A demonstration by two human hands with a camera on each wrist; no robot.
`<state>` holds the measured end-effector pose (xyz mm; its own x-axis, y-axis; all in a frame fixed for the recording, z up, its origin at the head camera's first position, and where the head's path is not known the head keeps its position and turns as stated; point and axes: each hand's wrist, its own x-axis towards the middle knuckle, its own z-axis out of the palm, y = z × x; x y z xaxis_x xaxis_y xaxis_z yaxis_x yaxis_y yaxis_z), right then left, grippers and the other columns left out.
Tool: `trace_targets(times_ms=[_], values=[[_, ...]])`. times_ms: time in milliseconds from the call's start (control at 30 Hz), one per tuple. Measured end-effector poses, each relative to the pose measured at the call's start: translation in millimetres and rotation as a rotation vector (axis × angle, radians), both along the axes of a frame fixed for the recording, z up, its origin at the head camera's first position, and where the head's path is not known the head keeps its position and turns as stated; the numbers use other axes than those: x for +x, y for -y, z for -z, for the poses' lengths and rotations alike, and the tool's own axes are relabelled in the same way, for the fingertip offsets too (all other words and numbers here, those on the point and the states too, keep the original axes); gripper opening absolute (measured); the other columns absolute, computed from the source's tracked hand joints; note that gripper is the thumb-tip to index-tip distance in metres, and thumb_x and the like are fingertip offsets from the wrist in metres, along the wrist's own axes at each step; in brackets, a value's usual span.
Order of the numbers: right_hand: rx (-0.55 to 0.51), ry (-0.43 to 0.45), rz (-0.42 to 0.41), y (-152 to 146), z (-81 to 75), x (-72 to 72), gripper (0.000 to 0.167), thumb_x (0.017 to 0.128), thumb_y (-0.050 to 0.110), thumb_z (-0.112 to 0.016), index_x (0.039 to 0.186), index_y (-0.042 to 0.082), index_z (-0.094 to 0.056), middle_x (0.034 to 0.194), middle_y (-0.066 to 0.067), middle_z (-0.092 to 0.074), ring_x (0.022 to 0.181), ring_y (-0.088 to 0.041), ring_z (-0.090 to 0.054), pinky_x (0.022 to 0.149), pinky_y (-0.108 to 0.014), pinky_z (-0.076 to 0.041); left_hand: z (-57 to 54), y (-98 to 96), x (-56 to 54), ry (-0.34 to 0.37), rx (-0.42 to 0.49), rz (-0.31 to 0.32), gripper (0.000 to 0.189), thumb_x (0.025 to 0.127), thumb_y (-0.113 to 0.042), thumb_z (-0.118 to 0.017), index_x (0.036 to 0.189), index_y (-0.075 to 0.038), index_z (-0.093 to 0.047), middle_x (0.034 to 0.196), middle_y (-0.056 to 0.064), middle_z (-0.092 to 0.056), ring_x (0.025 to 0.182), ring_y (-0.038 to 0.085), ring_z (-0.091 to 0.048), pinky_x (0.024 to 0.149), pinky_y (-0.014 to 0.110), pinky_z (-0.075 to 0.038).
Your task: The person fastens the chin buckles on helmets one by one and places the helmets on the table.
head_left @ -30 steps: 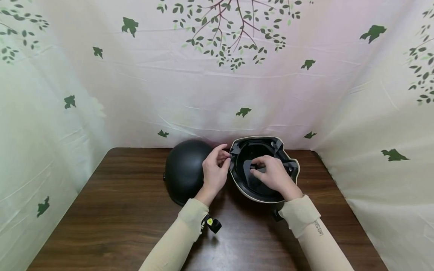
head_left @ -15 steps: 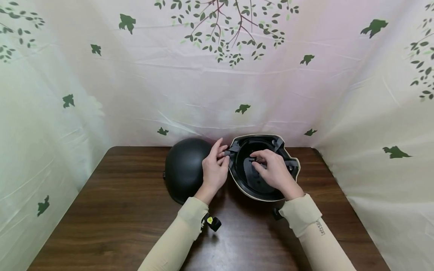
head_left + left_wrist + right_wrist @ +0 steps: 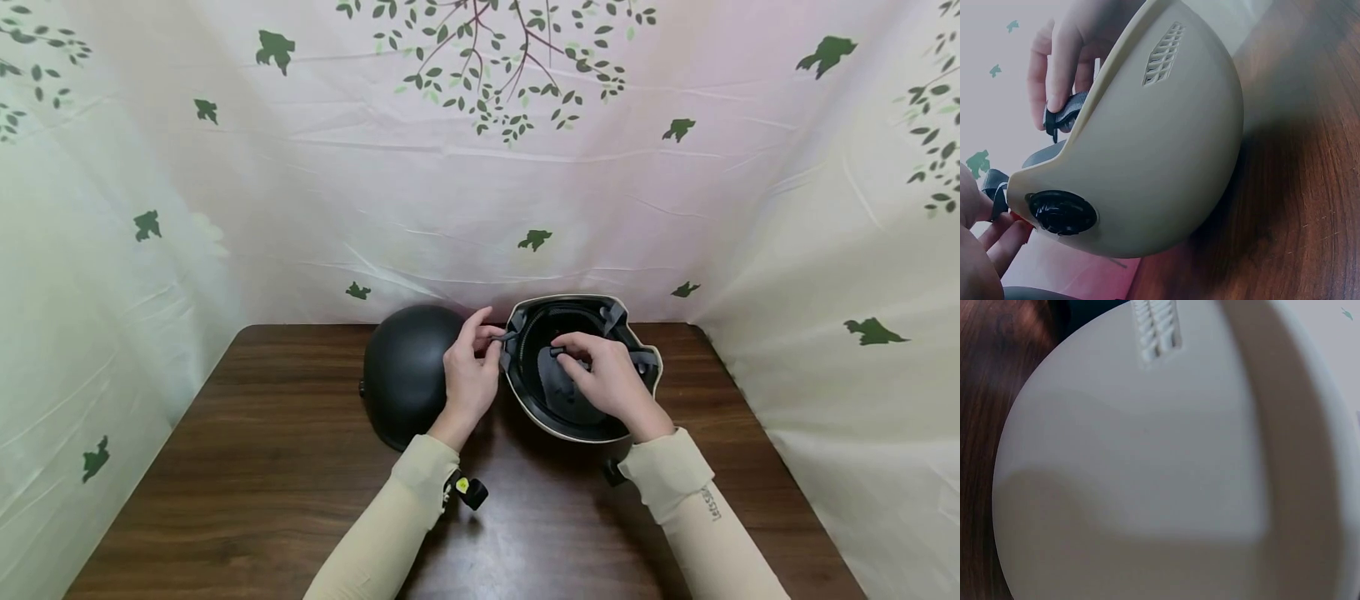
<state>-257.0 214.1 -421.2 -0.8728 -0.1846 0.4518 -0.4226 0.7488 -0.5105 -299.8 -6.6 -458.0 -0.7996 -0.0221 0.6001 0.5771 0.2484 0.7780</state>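
Head view: bright, diffuse light; pale glare on the tabletop (image 3: pixel 487 562), soft shadow below the helmet (image 3: pixel 576 408). Left wrist view: hazy, with the backdrop (image 3: pixel 997 106) washed out. Right wrist view: dim, rim (image 3: pixel 1300 450) blurred, soft shadows across the shell (image 3: pixel 1135 456).

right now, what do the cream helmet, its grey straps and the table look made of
Cream helmet: probably hard plastic, matte, judging by its smooth surface and moulded vent. Grey straps: likely woven webbing; ribbed texture, soft bends. Table: brown wood or wood-look laminate, semi-gloss; grain and reflections show.
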Motion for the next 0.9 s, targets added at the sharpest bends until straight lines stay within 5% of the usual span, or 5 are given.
trace_targets(times_ms=[367, 567, 900], values=[[-0.041, 0.024, 0.005, -1.0, 1.3, -0.2, 0.019, 0.101, 0.010, -0.077, 0.119, 0.005, -0.080, 0.109, -0.013, -0.082, 0.094, -0.027, -0.078, 0.085, -0.052, -0.066, 0.5, 0.7, -1.6, -0.048, 0.075, 0.095, 0.052, 0.097, 0.002, -0.076, 0.146, -0.001, -0.062, 0.109, 0.014, -0.083, 0.096, 0.029, -0.082, 0.086, 0.046, -0.068], [-0.041, 0.004, -0.001, 0.2, -1.8, 2.1, 0.015, 0.097, 0.009, -0.081, 0.112, 0.007, -0.080, 0.108, -0.012, -0.081, 0.093, -0.027, -0.078, 0.083, -0.054, -0.065, 0.9, 0.1, -4.5, -0.119, 0.055, 0.047, 0.049, 0.099, -0.007, -0.079, 0.145, -0.001, -0.063, 0.097, 0.010, -0.082, 0.077, 0.026, -0.074, 0.069, 0.044, -0.060], [-0.050, -0.002, 0.006, 3.6, -5.0, 4.1, 0.019, 0.093, 0.008, -0.086, 0.110, 0.009, -0.079, 0.109, -0.011, -0.080, 0.092, -0.029, -0.079, 0.084, -0.053, -0.066, -1.9, 1.7, -6.1, -0.132, 0.019, 0.012, 0.037, 0.098, -0.010, -0.080, 0.133, 0.001, -0.073, 0.088, 0.011, -0.080, 0.074, 0.030, -0.070, 0.071, 0.046, -0.062]])
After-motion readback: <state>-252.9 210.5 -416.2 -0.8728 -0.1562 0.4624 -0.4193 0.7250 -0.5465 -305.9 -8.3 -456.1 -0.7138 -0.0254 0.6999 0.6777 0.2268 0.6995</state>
